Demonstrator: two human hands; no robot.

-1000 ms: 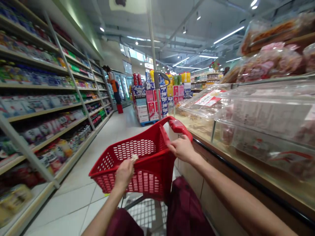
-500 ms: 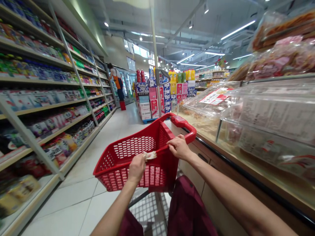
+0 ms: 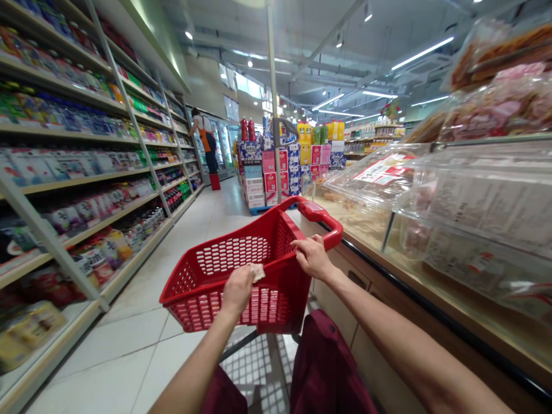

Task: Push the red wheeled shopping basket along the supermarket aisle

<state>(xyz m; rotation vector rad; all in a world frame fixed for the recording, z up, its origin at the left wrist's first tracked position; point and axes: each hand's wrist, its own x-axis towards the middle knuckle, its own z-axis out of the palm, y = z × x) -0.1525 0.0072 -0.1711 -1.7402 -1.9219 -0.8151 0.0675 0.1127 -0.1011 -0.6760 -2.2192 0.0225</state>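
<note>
A red plastic shopping cart basket (image 3: 276, 310) with slotted walls stands in front of me, its thick handle at the upper right. My left hand (image 3: 237, 287) is closed on a small crumpled whitish cloth (image 3: 257, 272), against the near rim of the basket. It is too small to tell whether it is cloth or tissue. My right hand (image 3: 314, 257) is closed around the rim corner just below the handle, fingers bent over the edge. The inside of the basket shows only red walls; its floor is partly hidden.
Shelves of bottles and packets (image 3: 103, 155) line the left. Stacked drink cartons (image 3: 276, 178) stand ahead behind a pole (image 3: 272, 69). On the right is a counter (image 3: 371, 276) with clear-packed food (image 3: 383, 172). A person in an orange and dark apron (image 3: 207, 141) stands by the far shelves.
My left hand has shifted slightly left along the rim, and the cloth now looks more bunched up. My right hand keeps its hold on the basket. The far person has barely moved.
</note>
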